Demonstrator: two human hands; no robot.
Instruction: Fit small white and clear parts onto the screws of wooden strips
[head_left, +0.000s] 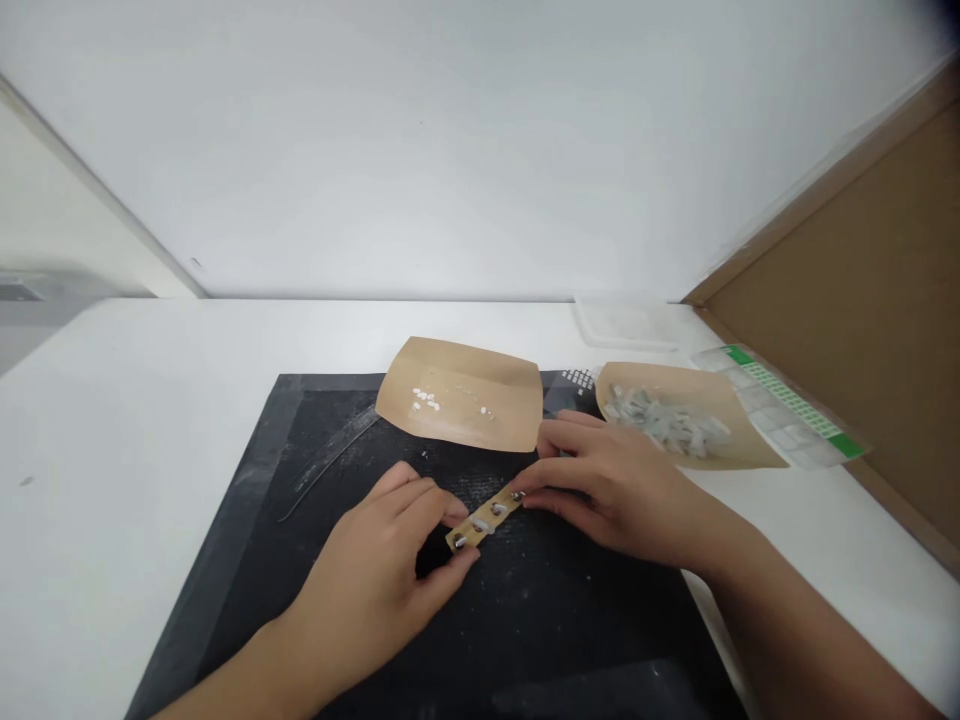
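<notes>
A short tan strip point(487, 522) with several dark holes is held at a slant over the black mat. Small pale and shiny pieces point(480, 526) sit at its holes; their kind is too small to tell. My left hand point(390, 560) is closed on the strip's near left end, thumb on the near side and fingers on the far side. At the far right end, my right hand point(600, 490) has thumb and forefinger pinched together by the last hole. What lies between those fingertips is too small to make out.
Behind the hands, a brown paper tray point(480, 375) bears small white bits. Another brown paper tray point(742, 430) at the right holds a pile of translucent pieces point(667, 420). Beyond are a clear lid point(622, 322) and a green-labelled clear case point(787, 400). A thin dark strip point(322, 470) crosses the black mat point(262, 560).
</notes>
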